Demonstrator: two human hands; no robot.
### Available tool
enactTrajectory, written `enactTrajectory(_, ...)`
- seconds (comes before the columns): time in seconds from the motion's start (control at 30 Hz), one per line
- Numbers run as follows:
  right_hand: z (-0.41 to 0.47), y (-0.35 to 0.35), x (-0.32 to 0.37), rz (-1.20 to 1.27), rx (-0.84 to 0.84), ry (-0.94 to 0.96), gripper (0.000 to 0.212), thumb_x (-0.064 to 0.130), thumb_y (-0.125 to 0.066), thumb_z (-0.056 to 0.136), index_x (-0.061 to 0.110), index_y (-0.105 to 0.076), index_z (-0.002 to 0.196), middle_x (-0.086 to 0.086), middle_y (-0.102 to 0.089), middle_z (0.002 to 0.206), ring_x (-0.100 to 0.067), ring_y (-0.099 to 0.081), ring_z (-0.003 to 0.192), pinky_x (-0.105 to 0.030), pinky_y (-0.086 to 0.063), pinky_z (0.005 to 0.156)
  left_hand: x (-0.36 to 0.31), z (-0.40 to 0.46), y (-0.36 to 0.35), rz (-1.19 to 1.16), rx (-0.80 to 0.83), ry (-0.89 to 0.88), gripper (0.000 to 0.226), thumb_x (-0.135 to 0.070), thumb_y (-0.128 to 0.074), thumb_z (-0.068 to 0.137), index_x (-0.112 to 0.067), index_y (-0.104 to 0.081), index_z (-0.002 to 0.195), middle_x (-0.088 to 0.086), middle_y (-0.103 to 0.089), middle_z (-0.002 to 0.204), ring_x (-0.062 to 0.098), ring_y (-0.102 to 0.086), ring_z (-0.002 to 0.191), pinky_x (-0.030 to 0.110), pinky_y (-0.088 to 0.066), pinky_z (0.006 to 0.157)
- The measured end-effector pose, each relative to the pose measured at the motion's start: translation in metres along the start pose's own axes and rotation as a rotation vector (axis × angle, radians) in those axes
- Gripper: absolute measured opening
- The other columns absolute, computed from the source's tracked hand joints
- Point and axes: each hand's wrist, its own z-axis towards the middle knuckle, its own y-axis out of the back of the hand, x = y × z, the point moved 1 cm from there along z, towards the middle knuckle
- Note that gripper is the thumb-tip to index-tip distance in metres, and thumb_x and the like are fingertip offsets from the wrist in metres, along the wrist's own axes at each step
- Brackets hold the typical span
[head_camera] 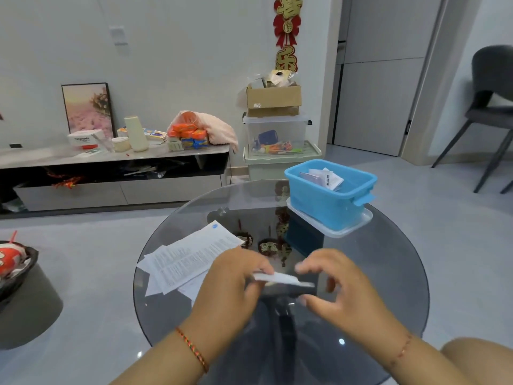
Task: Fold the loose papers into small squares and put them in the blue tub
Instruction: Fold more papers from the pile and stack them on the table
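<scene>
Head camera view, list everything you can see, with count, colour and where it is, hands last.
Table: one, round dark glass, centre.
Tub: one, blue, far right of the table, standing on a clear lid; folded white papers inside, count unclear.
Loose papers: several, white and printed, left of the table.
Folded paper: one, white, above the table between both hands.
TV bench: one, grey and black, left wall, with a picture, a cream bottle and orange packets.
Storage boxes: two, clear and pale green, stacked, a cardboard box on top.
Chair: one, dark grey, far right.
Left hand: grip pinches the folded paper.
Right hand: grip on the paper's other end.
</scene>
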Motion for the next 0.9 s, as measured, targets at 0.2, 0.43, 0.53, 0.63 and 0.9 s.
enactTrajectory(0.2,-0.021,0.000,-0.008,-0.095,0.214,0.134,0.004,0.033,-0.063,0.073,0.030,-0.065,0.075,0.023,-0.063,0.088,0.000,-0.056,0.087,-0.013,-0.044,0.076,0.009,-0.039,-0.017,-0.002,0.167,0.197,0.049,0.001,-0.074,0.071,-0.044,-0.065,0.088,-0.024,-0.059,0.105,-0.002,-0.056,0.098,0.004,-0.037,0.084)
enactTrajectory(0.43,-0.035,-0.011,-0.016,-0.084,0.282,-0.042,0.023,0.050,-0.055,0.067,0.031,-0.061,0.077,0.017,-0.056,0.077,0.001,-0.052,0.080,-0.009,-0.036,0.062,0.005,-0.064,-0.024,-0.005,0.238,0.367,0.032,-0.022,-0.073,0.078,-0.050,-0.057,0.080,-0.027,-0.061,0.084,-0.008,-0.050,0.096,0.007,-0.038,0.076)
enactTrajectory(0.53,-0.034,-0.015,-0.014,-0.048,0.217,-0.178,0.017,0.040,-0.068,0.075,0.033,-0.053,0.071,0.014,-0.059,0.071,0.002,-0.053,0.073,-0.011,-0.038,0.060,0.002,-0.061,-0.026,-0.021,0.190,0.400,0.029,-0.027,-0.072,0.080,-0.049,-0.053,0.084,-0.032,-0.058,0.083,-0.003,-0.054,0.086,0.008,-0.038,0.070)
enactTrajectory(0.63,-0.032,-0.020,-0.014,-0.020,0.168,-0.314,0.022,0.027,-0.070,0.082,0.034,-0.049,0.085,0.010,-0.064,0.069,0.000,-0.055,0.065,-0.011,-0.041,0.059,0.001,-0.057,-0.032,-0.007,0.155,0.432,0.032,-0.032,-0.071,0.080,-0.049,-0.048,0.093,-0.023,-0.058,0.074,0.001,-0.054,0.081,0.015,-0.041,0.073)
enactTrajectory(0.9,-0.031,-0.029,-0.008,-0.127,0.166,-0.394,0.048,0.024,-0.065,0.084,0.039,-0.032,0.114,0.008,-0.060,0.073,-0.004,-0.056,0.067,-0.015,-0.044,0.060,0.002,-0.051,-0.040,0.128,0.165,0.437,0.048,-0.041,-0.068,0.080,-0.041,-0.044,0.121,-0.017,-0.055,0.070,0.004,-0.049,0.083,0.032,-0.044,0.088)
